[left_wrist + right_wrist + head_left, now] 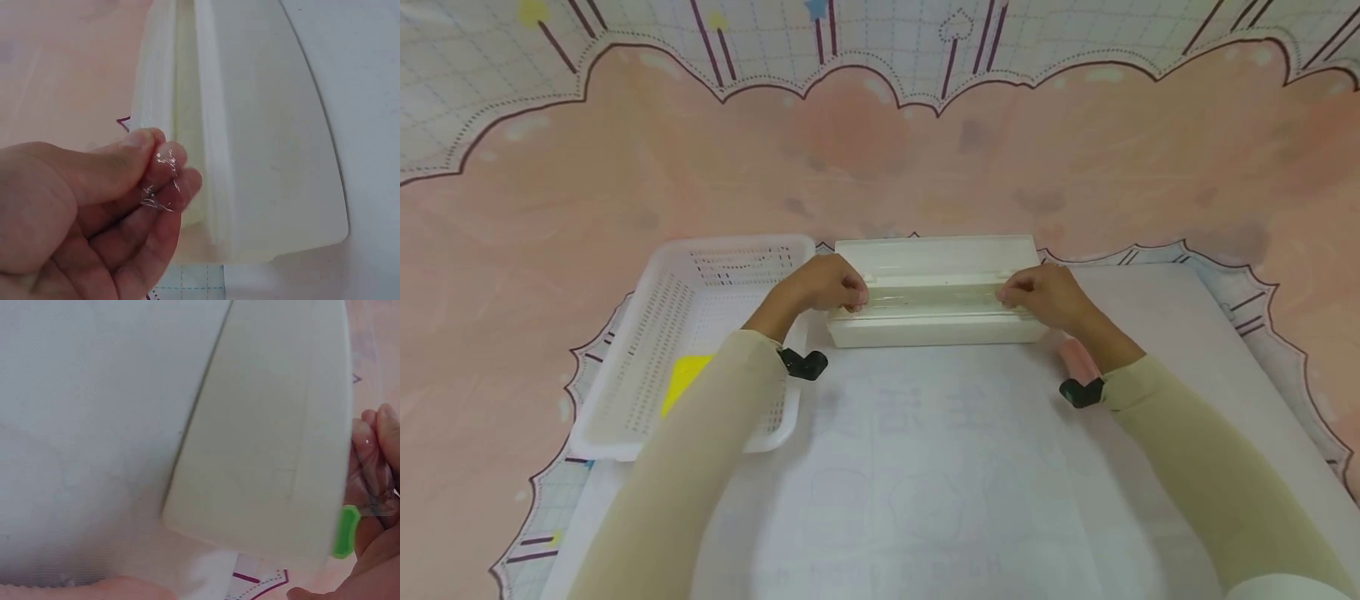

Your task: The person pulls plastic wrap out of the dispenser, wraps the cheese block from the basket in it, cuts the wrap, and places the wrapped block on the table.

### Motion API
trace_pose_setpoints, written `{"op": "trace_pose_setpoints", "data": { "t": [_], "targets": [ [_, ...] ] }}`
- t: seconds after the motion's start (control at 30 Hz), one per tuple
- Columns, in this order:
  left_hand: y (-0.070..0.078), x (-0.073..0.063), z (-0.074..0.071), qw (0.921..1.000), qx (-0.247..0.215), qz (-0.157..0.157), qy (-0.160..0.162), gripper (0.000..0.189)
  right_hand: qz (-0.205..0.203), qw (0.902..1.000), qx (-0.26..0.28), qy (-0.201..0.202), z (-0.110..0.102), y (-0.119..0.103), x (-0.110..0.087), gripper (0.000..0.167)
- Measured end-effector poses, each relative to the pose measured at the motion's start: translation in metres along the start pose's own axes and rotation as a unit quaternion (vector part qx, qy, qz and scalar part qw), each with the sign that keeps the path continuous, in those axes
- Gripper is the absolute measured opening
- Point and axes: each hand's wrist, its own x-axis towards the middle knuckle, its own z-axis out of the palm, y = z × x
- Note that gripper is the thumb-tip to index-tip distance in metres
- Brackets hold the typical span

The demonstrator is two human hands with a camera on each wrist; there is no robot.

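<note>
A white cling film dispenser (936,333) stands with its lid (936,254) raised at the far middle of the table. Across its opening lies clear cling film (932,297). My left hand (826,283) pinches the film at the left end; in the left wrist view, crumpled film (164,181) shows between thumb and fingers. At the other end my right hand (1051,293) pinches the film too. The right wrist view shows loose film (380,503) by its fingers, near a small green piece (345,531) at the dispenser's edge. The film roll cannot be made out.
A white perforated basket (613,400) stands to the left, with a yellow flat thing (685,375) in it, partly behind my left sleeve. A pink object (1078,360) lies under my right wrist. White sheeting (925,467) covers the table; patterned cloth (850,167) lies beyond.
</note>
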Motion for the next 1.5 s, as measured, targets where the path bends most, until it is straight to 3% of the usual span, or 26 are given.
{"op": "trace_pose_setpoints", "data": {
  "t": [0.27,0.47,0.73,1.03,1.27,1.4,1.5],
  "targets": [
    [-0.007,-0.012,-0.006,0.9938,-0.105,0.033,0.016,0.021,0.015,0.9997,0.019,0.004,-0.012,-0.013,-0.009,0.031],
    [-0.003,-0.022,-0.007,0.9889,-0.119,0.069,0.054,0.018,0.018,0.9983,0.054,0.013,-0.021,-0.022,-0.019,0.027],
    [0.014,-0.054,-0.017,0.9743,-0.158,0.113,0.114,0.018,-0.006,0.9862,0.162,0.036,-0.044,-0.049,-0.038,0.019],
    [0.032,-0.092,-0.01,0.9595,-0.175,0.146,0.166,0.018,-0.029,0.9852,0.153,0.071,-0.056,-0.068,-0.065,0.017],
    [0.043,-0.113,-0.008,0.9424,-0.183,0.188,0.207,0.016,-0.108,0.9607,0.237,0.096,-0.06,-0.073,-0.082,0.01],
    [0.053,-0.132,-0.007,0.9302,-0.198,0.224,0.213,0.013,-0.156,0.9524,0.245,0.09,-0.06,-0.079,-0.093,0.01],
    [0.059,-0.145,-0.005,0.9154,-0.208,0.257,0.23,0.012,-0.209,0.9309,0.288,0.084,-0.06,-0.083,-0.104,0.013]
  ]
}}
